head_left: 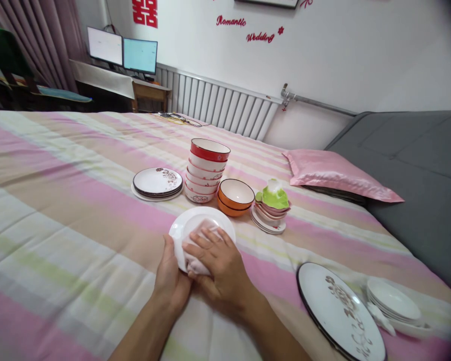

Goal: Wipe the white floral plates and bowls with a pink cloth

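A round white plate point(178, 233) is held up over the bed, tilted toward me. My left hand point(173, 276) grips its lower left edge, thumb along the rim and the other fingers hidden beneath. Pressed onto the plate's face is a pale pink cloth point(196, 259), under the fingers of my right hand point(220, 255). Just beyond the plate rise a tall stack of red-and-white bowls point(205, 173) and two nested orange bowls point(236, 194).
Patterned plates point(158, 181) are stacked at the left. Leaf-shaped green dishes point(274, 198) top another pile. An oval patterned platter point(338, 311) and small white dishes point(394, 301) lie at the right. A pink pillow point(338, 173) rests by the grey headboard point(406, 175).
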`<state>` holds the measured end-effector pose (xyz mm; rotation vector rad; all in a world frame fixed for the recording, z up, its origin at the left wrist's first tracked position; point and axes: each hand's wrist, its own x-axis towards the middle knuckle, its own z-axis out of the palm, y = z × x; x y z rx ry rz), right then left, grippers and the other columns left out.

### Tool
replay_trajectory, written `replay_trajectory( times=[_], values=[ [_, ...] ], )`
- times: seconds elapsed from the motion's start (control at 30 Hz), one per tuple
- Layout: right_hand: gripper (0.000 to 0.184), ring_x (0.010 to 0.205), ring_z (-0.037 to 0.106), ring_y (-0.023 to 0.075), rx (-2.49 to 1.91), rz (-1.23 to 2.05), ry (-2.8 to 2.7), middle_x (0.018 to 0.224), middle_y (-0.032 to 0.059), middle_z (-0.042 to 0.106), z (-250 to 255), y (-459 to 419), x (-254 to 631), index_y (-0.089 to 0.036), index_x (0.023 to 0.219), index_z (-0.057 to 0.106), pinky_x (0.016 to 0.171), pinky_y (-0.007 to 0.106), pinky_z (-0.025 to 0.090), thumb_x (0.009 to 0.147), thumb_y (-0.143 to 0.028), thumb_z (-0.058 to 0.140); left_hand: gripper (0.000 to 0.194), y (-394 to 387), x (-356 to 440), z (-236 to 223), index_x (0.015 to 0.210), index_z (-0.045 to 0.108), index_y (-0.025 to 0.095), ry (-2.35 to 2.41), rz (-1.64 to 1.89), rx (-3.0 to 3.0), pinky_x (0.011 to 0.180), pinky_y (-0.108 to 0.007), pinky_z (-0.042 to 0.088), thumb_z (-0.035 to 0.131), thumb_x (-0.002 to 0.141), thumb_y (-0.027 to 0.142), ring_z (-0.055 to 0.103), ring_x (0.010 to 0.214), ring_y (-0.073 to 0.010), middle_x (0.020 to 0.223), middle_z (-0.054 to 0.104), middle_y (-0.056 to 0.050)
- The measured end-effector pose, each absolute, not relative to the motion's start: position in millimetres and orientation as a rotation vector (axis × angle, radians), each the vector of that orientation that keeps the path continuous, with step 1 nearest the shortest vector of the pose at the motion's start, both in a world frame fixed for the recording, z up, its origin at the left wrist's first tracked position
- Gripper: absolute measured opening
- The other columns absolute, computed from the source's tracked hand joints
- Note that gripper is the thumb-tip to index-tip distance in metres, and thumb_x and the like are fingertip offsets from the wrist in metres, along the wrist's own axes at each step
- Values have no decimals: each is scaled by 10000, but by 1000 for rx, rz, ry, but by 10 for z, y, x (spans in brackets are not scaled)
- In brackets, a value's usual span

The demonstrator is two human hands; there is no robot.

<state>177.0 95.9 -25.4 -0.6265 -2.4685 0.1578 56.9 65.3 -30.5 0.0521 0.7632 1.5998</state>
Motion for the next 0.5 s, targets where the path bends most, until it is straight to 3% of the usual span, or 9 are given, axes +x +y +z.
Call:
replay_trajectory(
  times=[0.13,0.23,0.5],
  values=[
    [446,1363,319,214,-571,44,-2481,1431,1,429,-328,899,1692,-264,1328,465,1136,422,218,900,-390,470,579,609,618,-263,1297,498,72,774,1561,47,953,-343,481,344,925,488,674,963,-220,1027,705,-156],
    [483,1383,276,228,-567,-21,-2468,1464,30,373,-359,891,1675,-210,1372,409,1139,435,222,905,-328,448,538,594,674,-246,1308,496,110,791,1582,27,1009,-316,431,369,926,467,646,1031,-199,1092,690,-129],
    [418,1365,318,238,-659,-43,-2150,1391,105,473,-328,905,1693,-145,1290,478,1120,471,244,890,-252,426,676,531,819,-463,1307,510,167,756,1527,443,1104,-336,281,374,844,640,473,1254,-223,1274,590,-118]
  ],
)
